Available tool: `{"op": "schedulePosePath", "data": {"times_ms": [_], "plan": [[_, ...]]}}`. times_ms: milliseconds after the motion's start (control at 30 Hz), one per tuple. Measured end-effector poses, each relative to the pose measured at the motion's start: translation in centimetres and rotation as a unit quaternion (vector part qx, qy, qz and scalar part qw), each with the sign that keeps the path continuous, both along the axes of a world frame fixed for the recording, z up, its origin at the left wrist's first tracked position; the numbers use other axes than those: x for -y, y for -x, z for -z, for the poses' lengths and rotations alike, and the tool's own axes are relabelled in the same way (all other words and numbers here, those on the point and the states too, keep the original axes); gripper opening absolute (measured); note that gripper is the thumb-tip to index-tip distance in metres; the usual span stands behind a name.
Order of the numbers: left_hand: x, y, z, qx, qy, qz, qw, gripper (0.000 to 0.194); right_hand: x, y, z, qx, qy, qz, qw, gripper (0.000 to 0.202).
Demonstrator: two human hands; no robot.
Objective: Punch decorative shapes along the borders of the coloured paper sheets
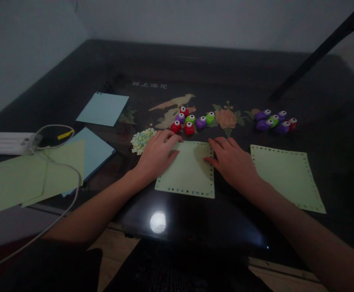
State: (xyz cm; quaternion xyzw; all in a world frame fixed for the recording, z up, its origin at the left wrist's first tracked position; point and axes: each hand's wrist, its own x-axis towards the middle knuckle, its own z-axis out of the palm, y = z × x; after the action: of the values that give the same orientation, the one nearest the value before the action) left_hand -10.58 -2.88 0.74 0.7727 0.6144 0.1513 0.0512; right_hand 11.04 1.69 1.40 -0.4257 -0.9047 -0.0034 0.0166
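Observation:
A pale green square sheet of paper (184,170) lies in front of me, with small punched holes along its edges. My left hand (157,152) rests over its upper left corner, the thumb on the sheet and the fingers at the far edge. At the upper right corner, my right hand (233,160), wearing a ring, touches the edge with fingertips and thumb. Both thumbs are spread from the fingers; neither hand visibly pinches the paper. A pile of small paper cut-outs (142,140) sits beside my left hand. Beyond the sheet stand several red, purple and green craft punches (189,128).
Another hole-edged green sheet (283,174) lies right, partly under my forearm. More craft punches (274,120) stand behind it. Left are a blue sheet (104,108), overlapping green sheets (15,182), a white power strip (8,142) and a cable (80,178). A dark pole (319,50) slants at back right.

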Motion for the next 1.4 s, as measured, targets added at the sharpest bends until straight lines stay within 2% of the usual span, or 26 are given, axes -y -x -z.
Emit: {"op": "schedulePosePath", "data": {"times_ms": [267,400,533,633,700,833,900,1067,1200,1300,1400], "plan": [[-0.1,0.5,-0.8,0.133,-0.025,-0.026,0.991,0.012,-0.2,-0.2,0.2,-0.028,0.007,0.005,1.0,0.04],[-0.3,0.8,-1.4,0.224,-0.007,-0.087,0.971,0.013,-1.0,-0.7,-0.2,-0.129,0.063,0.019,0.99,0.038],[-0.9,1.5,-1.2,0.386,0.032,-0.125,0.913,0.016,-2.2,-1.5,-0.7,-0.286,0.172,0.068,0.94,0.042],[-1.2,1.7,-1.0,0.479,0.045,-0.146,0.864,0.016,-2.6,-1.8,-0.9,-0.346,0.277,0.092,0.891,0.042],[-1.2,1.7,-0.9,0.504,0.037,-0.159,0.848,0.015,-2.4,-1.8,-1.1,-0.354,0.347,0.081,0.865,0.036],[-1.1,1.4,-0.9,0.529,0.028,-0.158,0.833,0.013,-1.6,-1.8,-1.8,-0.362,0.469,0.057,0.804,0.024],[-1.0,1.1,-1.0,0.545,0.031,-0.148,0.825,0.013,-1.4,-1.9,-2.1,-0.378,0.476,0.069,0.791,0.021],[-0.7,0.6,-0.9,0.601,0.093,-0.105,0.787,0.021,-1.9,-2.5,-2.6,-0.413,0.438,0.086,0.794,0.022],[-0.4,0.8,-0.5,0.584,0.163,-0.074,0.792,0.025,-2.4,-3.1,-3.0,-0.425,0.422,0.089,0.796,0.024],[-0.3,1.2,-0.2,0.536,0.193,-0.065,0.819,0.027,-2.5,-3.3,-3.3,-0.427,0.418,0.087,0.797,0.025],[-0.2,1.5,0.0,0.484,0.22,-0.03,0.847,0.029,-2.6,-3.5,-3.3,-0.425,0.404,0.085,0.805,0.026]]}}
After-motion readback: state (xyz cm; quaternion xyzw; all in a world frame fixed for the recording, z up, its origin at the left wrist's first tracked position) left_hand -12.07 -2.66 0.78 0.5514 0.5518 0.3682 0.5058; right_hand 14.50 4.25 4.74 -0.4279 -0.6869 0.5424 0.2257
